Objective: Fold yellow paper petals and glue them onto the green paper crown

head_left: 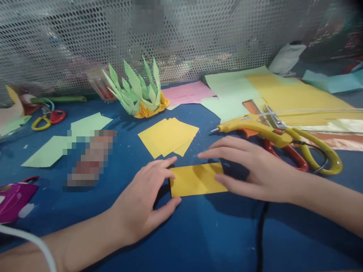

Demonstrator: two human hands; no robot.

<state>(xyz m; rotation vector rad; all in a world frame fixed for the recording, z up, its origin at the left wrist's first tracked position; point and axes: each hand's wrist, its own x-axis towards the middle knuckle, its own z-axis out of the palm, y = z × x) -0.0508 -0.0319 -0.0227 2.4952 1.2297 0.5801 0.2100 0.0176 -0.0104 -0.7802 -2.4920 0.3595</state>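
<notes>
A yellow paper rectangle (195,180), seemingly folded, lies flat on the blue table between both hands. My left hand (147,190) rests at its left end, fingers apart, fingertips at the corner and the thumb by the lower edge. Over the right end is my right hand (246,166), with thumb and fingers spread and the thumb on or just above the paper. Just beyond lies a small stack of yellow paper squares (168,136). Farther back stands a folded-paper piece with green pointed leaves (138,83) and orange flowers (144,110) along its base.
A yellow glue gun (249,126) and red-and-yellow-handled scissors (306,151) lie right. Green sheets (87,124), smaller scissors (49,117) and a purple packet (15,200) are left. Pink paper (187,92) and large yellow sheets (300,94) lie by the perforated metal screen (198,41).
</notes>
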